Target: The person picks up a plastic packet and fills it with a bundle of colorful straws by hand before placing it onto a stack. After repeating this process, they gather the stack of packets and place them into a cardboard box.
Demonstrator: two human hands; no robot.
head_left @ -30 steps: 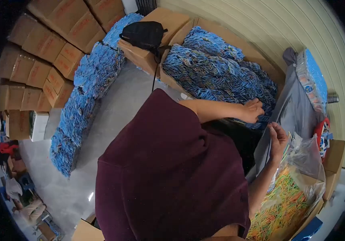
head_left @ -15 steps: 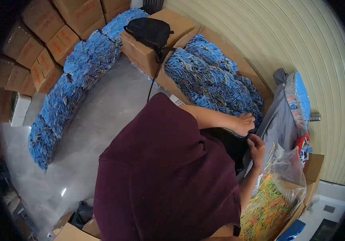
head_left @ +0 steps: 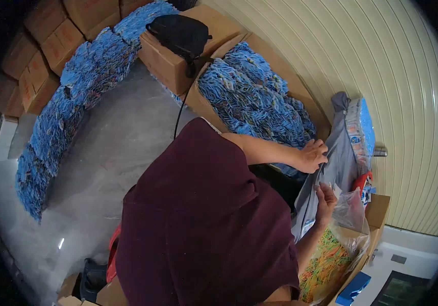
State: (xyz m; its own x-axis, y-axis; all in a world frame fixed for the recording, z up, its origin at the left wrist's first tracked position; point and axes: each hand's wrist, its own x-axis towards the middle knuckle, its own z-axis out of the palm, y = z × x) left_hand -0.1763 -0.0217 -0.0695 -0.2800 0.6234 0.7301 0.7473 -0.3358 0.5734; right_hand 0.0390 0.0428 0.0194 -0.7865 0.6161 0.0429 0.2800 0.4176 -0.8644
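Note:
My left hand (head_left: 313, 155) has its fingers curled together at the edge of a grey cloth (head_left: 339, 158), beside the blue stringy bundles (head_left: 259, 97) in an open carton. Whatever it pinches is too small to tell. Lower down, my right hand (head_left: 326, 203) is raised with its fingers pressed together in front of the grey cloth. A small pale bit shows near those fingertips, but I cannot make out what is held. The two hands are apart, and the maroon shirt (head_left: 203, 204) fills the middle of the view.
A black bag (head_left: 179, 36) lies on a closed carton (head_left: 163, 60). More blue bundles (head_left: 96, 61) curve along stacked boxes (head_left: 63, 46) at left. At lower right, a carton holds green and orange strips (head_left: 326, 265) beside clear plastic (head_left: 352, 214). A ribbed wall (head_left: 407, 102) stands at right.
The view has shifted, so the surroundings sit farther left. My hands have moved from beside the blue bundles to the grey cloth, and they are a little farther apart.

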